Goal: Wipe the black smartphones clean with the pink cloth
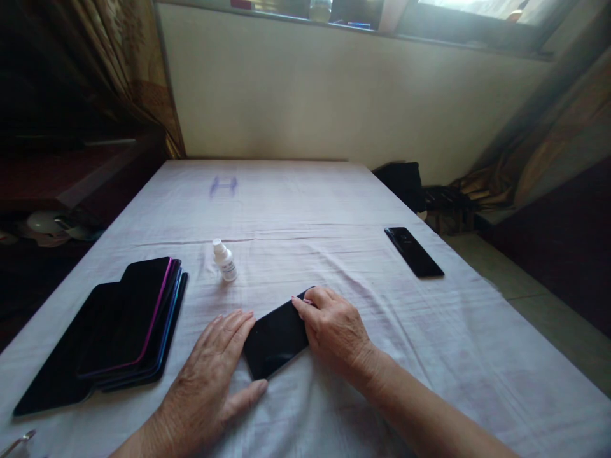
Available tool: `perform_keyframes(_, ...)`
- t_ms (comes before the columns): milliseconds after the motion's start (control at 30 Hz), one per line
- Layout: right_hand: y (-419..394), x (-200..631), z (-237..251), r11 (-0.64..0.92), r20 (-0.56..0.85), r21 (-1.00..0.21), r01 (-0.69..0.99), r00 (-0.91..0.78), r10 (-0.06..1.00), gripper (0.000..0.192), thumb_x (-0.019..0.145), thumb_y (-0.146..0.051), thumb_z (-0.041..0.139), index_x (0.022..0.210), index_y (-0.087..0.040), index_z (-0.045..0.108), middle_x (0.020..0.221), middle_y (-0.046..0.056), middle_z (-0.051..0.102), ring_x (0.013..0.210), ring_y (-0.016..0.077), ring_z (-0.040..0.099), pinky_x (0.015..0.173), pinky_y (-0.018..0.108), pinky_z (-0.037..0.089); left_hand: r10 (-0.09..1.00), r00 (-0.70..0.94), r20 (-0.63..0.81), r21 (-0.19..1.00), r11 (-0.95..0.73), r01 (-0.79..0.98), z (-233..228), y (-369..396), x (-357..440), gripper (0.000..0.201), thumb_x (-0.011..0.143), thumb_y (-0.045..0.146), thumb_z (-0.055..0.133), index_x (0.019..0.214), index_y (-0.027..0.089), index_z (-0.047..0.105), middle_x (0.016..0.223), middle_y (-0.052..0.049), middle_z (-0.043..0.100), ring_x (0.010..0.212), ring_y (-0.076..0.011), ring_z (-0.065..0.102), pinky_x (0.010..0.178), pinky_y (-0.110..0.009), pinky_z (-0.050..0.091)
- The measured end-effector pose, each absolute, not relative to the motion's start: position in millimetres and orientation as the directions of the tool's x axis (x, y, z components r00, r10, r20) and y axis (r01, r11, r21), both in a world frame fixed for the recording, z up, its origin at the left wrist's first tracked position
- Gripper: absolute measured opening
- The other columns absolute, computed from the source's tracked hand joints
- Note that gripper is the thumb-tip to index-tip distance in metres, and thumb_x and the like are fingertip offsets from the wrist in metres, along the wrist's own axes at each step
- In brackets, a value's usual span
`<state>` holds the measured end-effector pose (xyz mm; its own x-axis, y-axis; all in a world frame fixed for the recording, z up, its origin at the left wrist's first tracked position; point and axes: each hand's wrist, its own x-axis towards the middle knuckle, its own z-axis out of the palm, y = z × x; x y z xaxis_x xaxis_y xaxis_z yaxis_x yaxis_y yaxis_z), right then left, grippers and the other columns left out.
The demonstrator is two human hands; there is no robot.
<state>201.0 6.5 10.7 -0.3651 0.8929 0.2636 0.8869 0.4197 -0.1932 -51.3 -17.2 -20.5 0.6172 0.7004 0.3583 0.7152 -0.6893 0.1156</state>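
A black smartphone [277, 337] lies screen up and slanted on the cloth in front of me. My left hand [210, 362] spans its left end, fingertips at the upper corner and thumb at the lower one, holding it in place. On the right end of the screen rests my right hand [337, 321], its fingers bent and pinched together. A small pale bit shows at those fingertips, too hidden to name. Beyond the left hand stands a small white bottle [225, 261] with a white cap and a printed label.
To the left lies a stack of phones and tablets [114, 324] with dark screens. Another black phone [414, 252] lies near the right edge of the cloth-covered table [296, 203]. A thin metal tool [21, 440] shows at the lower left corner. A wall [286, 95] stands behind the table.
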Motion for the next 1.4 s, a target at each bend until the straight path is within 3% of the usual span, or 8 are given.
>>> perform_keyframes(333,13,210,8,0.342,0.277,-0.197,0.919,-0.283,0.918,0.028,0.089,-0.012,0.057,0.109,-0.021,0.074,0.096,0.007,0.067,0.085,0.0203,0.059,0.075,0.029,0.045,0.707,0.615,0.35,0.123,-0.685,0.718,-22,-17,-52,0.071,0.088,0.047,0.059,0.147,0.013,0.037,0.144,-0.016,0.053,0.133,-0.0318,0.05,0.111,-0.047,0.04)
perform_keyframes(800,4,193,8,0.483,0.311,-0.185,0.856,-0.415,0.855,0.025,0.09,-0.013,0.056,0.108,-0.021,0.072,0.092,0.005,0.067,0.077,0.0189,0.055,0.068,0.03,0.04,0.693,0.62,0.369,0.113,-0.695,0.71,-20,-16,-50,0.071,0.089,0.048,0.058,0.146,0.012,0.038,0.143,-0.017,0.054,0.131,-0.0323,0.051,0.111,-0.046,0.039)
perform_keyframes(1167,-1,211,5,0.419,0.34,-0.163,0.893,-0.348,0.874,0.031,0.087,-0.01,0.059,0.112,-0.021,0.072,0.095,0.007,0.068,0.081,0.0187,0.058,0.072,0.028,0.044,0.709,0.605,0.362,0.132,-0.681,0.72,-23,-17,-51,0.072,0.087,0.047,0.061,0.147,0.014,0.037,0.144,-0.015,0.054,0.132,-0.0323,0.051,0.111,-0.047,0.04)
perform_keyframes(1400,-11,205,4,0.5,0.396,-0.189,0.845,-0.4,0.826,0.031,0.088,-0.009,0.056,0.113,-0.02,0.072,0.091,0.006,0.067,0.078,0.0184,0.058,0.07,0.028,0.045,0.718,0.595,0.361,0.146,-0.674,0.724,-22,-18,-50,0.074,0.086,0.046,0.063,0.147,0.014,0.037,0.144,-0.015,0.053,0.133,-0.0321,0.05,0.112,-0.047,0.04)
